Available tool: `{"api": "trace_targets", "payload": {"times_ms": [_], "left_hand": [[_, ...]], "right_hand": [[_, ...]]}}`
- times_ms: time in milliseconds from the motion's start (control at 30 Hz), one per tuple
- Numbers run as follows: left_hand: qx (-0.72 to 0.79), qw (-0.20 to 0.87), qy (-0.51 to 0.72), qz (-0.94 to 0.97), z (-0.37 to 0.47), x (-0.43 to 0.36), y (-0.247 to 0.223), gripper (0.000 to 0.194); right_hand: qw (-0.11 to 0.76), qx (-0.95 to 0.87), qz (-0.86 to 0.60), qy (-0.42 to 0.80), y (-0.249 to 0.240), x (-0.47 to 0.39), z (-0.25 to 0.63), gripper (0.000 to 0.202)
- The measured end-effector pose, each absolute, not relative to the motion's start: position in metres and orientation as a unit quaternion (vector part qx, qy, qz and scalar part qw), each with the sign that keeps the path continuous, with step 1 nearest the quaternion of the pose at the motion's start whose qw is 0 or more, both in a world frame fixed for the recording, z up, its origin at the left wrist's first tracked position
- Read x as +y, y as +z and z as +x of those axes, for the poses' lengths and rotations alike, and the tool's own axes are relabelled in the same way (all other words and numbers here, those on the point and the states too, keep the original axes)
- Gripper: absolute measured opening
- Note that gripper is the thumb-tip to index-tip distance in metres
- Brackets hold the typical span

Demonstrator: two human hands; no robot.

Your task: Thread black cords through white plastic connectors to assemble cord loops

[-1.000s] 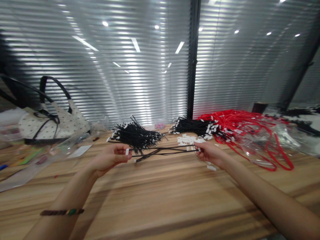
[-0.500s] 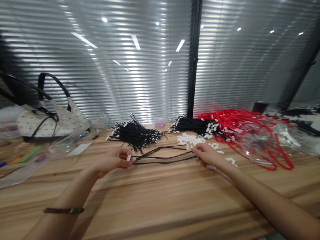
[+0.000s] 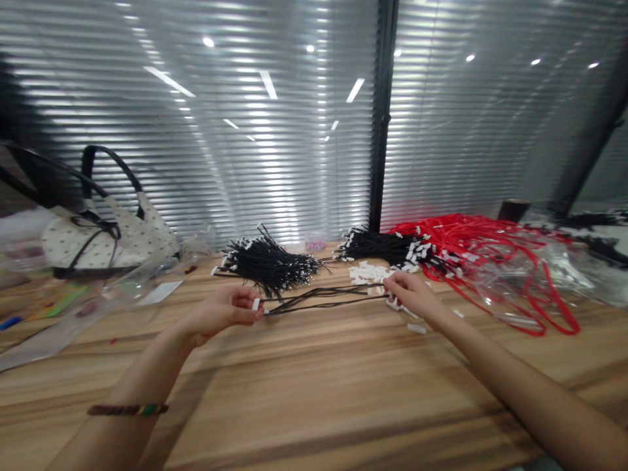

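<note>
Several thin black cords (image 3: 321,299) stretch between my two hands above the wooden table (image 3: 294,392). My left hand (image 3: 235,307) pinches their left end, where a small white piece (image 3: 256,304) shows at the fingertips. The right end of the cords is closed in the fingers of my right hand (image 3: 405,291), beside a scatter of white pieces (image 3: 367,271). Behind my left hand lies a pile of black cords with white tips (image 3: 269,261). A second black bundle (image 3: 375,245) lies behind my right hand.
Red straps (image 3: 461,235) and clear plastic bags (image 3: 510,288) are heaped at the right. A dotted bag (image 3: 108,235) with black handles stands at the left, near plastic packaging and a white paper (image 3: 160,294). Blinds (image 3: 294,131) rise behind the table.
My right hand has shifted slightly right and up, and the held cords now run closer together. A clear or white piece on the table below it is more exposed.
</note>
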State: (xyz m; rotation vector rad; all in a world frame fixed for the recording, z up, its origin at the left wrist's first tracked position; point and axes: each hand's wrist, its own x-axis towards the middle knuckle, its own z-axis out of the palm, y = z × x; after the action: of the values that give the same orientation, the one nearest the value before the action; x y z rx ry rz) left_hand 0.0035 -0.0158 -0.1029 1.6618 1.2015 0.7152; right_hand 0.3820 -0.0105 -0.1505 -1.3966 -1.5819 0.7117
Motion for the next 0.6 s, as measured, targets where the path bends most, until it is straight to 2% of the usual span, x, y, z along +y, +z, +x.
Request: {"api": "trace_targets", "payload": {"times_ms": [433, 600], "left_hand": [[0.456, 0.485, 0.315, 0.677, 0.004, -0.018, -0.098, 0.014], [0.458, 0.485, 0.371, 0.646, 0.002, -0.015, -0.104, 0.026]], "right_hand": [[0.460, -0.619, -0.571, 0.280, -0.144, -0.014, 0.382, 0.037], [0.493, -0.602, -0.566, 0.273, -0.140, -0.015, 0.381, 0.038]]}}
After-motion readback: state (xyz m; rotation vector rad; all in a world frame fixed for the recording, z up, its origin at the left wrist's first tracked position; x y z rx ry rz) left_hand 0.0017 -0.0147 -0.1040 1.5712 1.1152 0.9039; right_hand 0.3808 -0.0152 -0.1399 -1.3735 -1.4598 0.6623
